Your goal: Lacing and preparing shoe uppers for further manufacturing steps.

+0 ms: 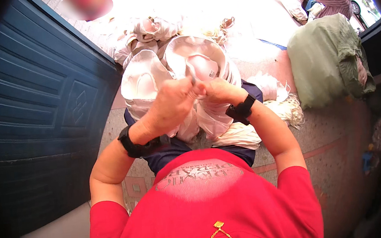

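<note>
Hands (pixel 170 100) pinch pale strip (pixel 191 70); cups (pixel 139 80) beyond, blue door (pixel 52 95) left, sack (pixel 319 62) right.

White cups (pixel 144 82) are smooth, matt cloth; the pale strips (pixel 237 135) are stringy, matt cloth. The shirt (pixel 217 216) is matt cloth, the necklace (pixel 218 224) glossy, gold-coloured metal. The door (pixel 29 87) looks like smooth painted metal; the sack (pixel 314 62), wrinkled cloth or plastic; the floor (pixel 313 171), speckled stone.
</note>
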`<action>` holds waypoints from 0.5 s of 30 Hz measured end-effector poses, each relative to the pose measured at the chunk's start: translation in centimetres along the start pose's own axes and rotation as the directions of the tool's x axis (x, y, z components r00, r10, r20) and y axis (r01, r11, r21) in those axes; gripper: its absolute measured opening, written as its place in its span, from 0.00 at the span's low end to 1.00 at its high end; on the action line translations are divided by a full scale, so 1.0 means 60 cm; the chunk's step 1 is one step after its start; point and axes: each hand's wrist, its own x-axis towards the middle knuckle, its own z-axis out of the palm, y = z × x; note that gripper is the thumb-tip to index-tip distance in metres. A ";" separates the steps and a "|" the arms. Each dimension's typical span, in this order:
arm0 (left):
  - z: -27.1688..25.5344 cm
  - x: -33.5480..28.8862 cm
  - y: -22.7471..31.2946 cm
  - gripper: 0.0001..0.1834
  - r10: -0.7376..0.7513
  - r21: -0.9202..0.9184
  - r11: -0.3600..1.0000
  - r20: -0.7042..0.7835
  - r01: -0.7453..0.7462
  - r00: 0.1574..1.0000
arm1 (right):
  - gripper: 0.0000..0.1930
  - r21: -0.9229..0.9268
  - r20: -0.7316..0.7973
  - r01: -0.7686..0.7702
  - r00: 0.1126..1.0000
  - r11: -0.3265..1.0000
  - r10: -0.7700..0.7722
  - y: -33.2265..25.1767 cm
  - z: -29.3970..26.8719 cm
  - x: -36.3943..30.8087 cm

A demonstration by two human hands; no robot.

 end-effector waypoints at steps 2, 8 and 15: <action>-0.013 0.010 -0.017 0.17 -0.013 -0.008 1.000 -0.061 0.012 0.998 | 0.12 0.014 -0.090 0.059 0.994 0.998 -0.057 0.004 0.012 -0.003; -0.051 0.045 -0.107 0.16 -0.465 -0.394 0.817 -0.017 0.421 0.885 | 0.12 0.233 -0.138 0.006 0.990 0.973 0.027 0.016 0.007 -0.013; -0.053 0.053 -0.139 0.15 -0.615 -0.619 0.568 0.118 0.542 0.779 | 0.11 0.466 -0.152 -0.077 0.975 0.881 0.165 0.007 0.017 -0.016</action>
